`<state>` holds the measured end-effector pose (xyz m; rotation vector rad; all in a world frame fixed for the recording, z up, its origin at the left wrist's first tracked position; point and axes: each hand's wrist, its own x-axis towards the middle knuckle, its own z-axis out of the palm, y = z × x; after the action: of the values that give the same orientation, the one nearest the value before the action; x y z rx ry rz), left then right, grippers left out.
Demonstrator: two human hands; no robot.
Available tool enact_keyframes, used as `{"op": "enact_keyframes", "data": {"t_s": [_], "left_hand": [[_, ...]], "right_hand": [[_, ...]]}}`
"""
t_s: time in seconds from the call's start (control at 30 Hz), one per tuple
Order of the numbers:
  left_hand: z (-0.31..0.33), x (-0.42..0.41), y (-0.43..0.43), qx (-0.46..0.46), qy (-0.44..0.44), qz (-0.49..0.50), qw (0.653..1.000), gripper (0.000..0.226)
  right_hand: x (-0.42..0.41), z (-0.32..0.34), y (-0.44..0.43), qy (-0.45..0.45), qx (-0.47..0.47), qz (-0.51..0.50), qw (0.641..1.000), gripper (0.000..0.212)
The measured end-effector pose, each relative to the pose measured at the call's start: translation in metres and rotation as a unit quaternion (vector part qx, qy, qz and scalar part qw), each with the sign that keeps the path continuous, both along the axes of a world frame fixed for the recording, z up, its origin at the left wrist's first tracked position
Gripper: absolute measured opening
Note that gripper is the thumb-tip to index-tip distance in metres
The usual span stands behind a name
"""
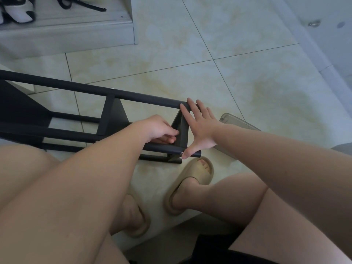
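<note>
While the person sits above the pale glossy tiled floor [247, 82], a black metal frame [76, 86] lies on it, in front of the knees. It is made of round matte tubes and two flat plates, one [112, 119] in the middle and one [182, 128] at the near end. The right hand [200, 128] is spread wide. Its fingers rest on the end of the upper tube [144, 97] and its thumb presses the end of the lower tube [163, 148]. The left hand [158, 128] reaches between these two tubes with bent fingers that touch the end plate; if it really grips it, one cannot tell. The left forearm hides part of the frame. Behind the right wrist stands one clear plastic container [236, 121], half covered by this wrist. Two beige soft slippers [192, 180] are on the feet, just beside the frame. Far at the upper left, one white and black shoe [19, 12] stands on a grey shelf [76, 33].
</note>
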<state>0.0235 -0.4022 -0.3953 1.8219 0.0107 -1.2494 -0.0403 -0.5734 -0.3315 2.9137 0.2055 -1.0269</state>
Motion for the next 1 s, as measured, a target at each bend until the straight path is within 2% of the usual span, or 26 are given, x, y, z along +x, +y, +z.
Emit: {"op": "enact_keyframes", "data": {"t_s": [0.13, 0.3, 0.37, 0.57, 0.8, 1.0], "left_hand": [[0.003, -0.001, 0.0, -0.002, 0.022, -0.035, 0.999, 0.018], [0.014, -0.004, -0.008, 0.083, -0.073, -0.141, 0.984, 0.023], [0.019, -0.005, -0.01, 0.103, -0.08, -0.172, 0.976, 0.029], [0.024, -0.004, -0.012, 0.108, -0.044, -0.179, 0.977, 0.04], [0.015, -0.005, -0.016, 0.143, -0.022, -0.172, 0.974, 0.012], [0.009, -0.003, -0.017, 0.144, 0.029, -0.184, 0.972, 0.027]], "right_hand": [[0.0, 0.001, 0.0, 0.003, 0.001, -0.004, 1.0, 0.159], [0.002, 0.003, 0.0, 0.005, -0.001, -0.004, 1.0, 0.158], [0.003, 0.004, 0.0, 0.005, -0.001, -0.006, 1.0, 0.158], [0.001, 0.004, 0.002, -0.001, -0.001, -0.007, 1.0, 0.158], [-0.002, 0.0, 0.002, -0.007, -0.004, -0.006, 1.0, 0.159], [-0.002, -0.001, 0.002, -0.01, -0.004, -0.01, 1.0, 0.16]]}}
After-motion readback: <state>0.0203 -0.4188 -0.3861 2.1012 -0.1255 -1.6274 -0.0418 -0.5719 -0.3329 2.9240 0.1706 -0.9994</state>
